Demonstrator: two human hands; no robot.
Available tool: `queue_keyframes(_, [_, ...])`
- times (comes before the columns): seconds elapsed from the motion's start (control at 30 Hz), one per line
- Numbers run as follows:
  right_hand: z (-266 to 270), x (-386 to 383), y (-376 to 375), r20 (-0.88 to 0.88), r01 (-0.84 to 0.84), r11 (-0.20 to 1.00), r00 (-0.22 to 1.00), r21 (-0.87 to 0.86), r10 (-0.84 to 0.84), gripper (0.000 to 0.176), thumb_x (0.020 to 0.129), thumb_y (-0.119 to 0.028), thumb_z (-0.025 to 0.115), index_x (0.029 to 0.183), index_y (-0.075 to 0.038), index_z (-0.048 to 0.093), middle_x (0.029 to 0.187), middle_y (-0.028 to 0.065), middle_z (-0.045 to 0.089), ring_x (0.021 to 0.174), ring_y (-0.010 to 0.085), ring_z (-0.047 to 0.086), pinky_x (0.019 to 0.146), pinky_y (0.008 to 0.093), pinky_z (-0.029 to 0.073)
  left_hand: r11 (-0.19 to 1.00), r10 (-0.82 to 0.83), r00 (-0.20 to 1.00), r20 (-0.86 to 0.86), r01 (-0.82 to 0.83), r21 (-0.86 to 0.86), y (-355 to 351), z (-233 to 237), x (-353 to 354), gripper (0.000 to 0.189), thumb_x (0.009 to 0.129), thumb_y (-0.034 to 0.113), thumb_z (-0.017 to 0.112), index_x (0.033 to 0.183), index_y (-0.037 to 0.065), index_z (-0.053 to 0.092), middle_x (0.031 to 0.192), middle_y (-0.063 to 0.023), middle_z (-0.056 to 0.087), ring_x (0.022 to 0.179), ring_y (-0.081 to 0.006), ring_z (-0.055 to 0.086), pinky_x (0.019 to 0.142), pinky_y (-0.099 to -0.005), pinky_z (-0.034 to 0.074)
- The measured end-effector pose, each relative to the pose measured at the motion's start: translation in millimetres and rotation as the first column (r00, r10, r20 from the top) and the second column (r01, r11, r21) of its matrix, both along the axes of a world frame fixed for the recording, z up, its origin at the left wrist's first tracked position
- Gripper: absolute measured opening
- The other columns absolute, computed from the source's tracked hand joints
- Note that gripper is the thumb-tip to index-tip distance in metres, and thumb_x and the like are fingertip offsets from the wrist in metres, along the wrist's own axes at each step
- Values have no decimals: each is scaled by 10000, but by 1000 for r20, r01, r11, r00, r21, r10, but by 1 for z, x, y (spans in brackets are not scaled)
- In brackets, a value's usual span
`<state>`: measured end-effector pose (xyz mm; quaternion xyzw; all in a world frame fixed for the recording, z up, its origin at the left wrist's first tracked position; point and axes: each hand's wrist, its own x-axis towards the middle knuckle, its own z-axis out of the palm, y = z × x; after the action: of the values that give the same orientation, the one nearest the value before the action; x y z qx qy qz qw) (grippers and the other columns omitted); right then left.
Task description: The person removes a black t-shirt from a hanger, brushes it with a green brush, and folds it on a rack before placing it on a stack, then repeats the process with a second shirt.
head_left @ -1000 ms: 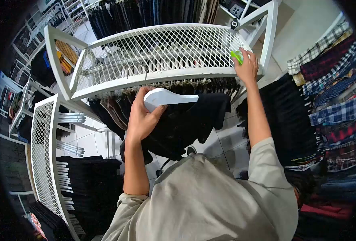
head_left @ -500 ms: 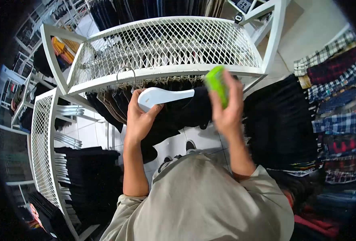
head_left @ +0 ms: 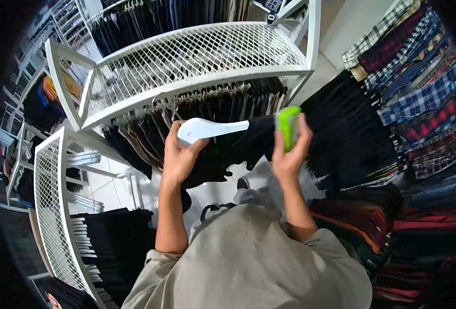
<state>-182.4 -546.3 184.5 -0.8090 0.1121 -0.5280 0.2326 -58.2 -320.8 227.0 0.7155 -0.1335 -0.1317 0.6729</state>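
Observation:
A white hanger (head_left: pixel 212 129) with a black garment (head_left: pixel 228 157) hanging from it is in my left hand (head_left: pixel 180 154), whose fingers and thumb close round its wide left end. The garment hangs below the hanger and reaches toward my right hand. Upright in my right hand (head_left: pixel 291 154) is a bright green object (head_left: pixel 288 123), pinched between thumb and fingers, just right of the hanger's narrow end. What the green object is cannot be made out.
Ahead stands a white mesh-topped rack (head_left: pixel 197 82) with dark trousers (head_left: pixel 130 139) hanging under it. Another white rack (head_left: pixel 53 201) is at the left, with black clothes (head_left: pixel 115 242) beside it. Plaid shirts (head_left: pixel 418 110) and dark clothes (head_left: pixel 346 134) hang at the right.
The view has turned, so the racks sit further left. My right hand has lowered slightly with the green object. My left hand still holds the white hanger.

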Motion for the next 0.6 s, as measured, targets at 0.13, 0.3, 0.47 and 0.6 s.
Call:
queue_keyframes(0.13, [-28,0,21,-102,-8,960,995,-282,-21,644,892,-186,748,1451,-44,462,1342,198,525,1215,382,506,1015,496,384,999,-19,997,72,15,46,7,-12,-11,345,813,39,744,1122,-2,595,918,-54,683,753,-99,611,652,-241,472])
queue_keyframes(0.3, [-71,8,-43,-221,312,907,942,285,-254,545,979,-163,647,1460,-28,428,1344,242,499,1227,420,495,1026,497,396,999,47,998,33,-48,15,41,-17,-7,335,822,44,727,1126,1,594,922,-53,690,745,-95,613,637,-234,468])
queue_keyframes(0.47, [-21,12,14,-10,-35,998,999,61,36,634,910,-178,743,1441,-2,447,1369,220,504,1260,382,492,1053,482,383,995,95,995,10,-95,22,40,-6,-10,290,792,24,750,1026,7,581,917,-56,664,822,-111,615,727,-266,497])
queue_keyframes(0.6, [-37,26,36,-73,-159,977,986,-143,150,633,893,-163,757,1444,-44,469,1342,224,521,1227,403,501,1054,496,380,997,75,997,15,-75,-19,29,-16,-12,263,792,32,759,1008,3,612,903,-57,675,785,-112,612,711,-268,494])
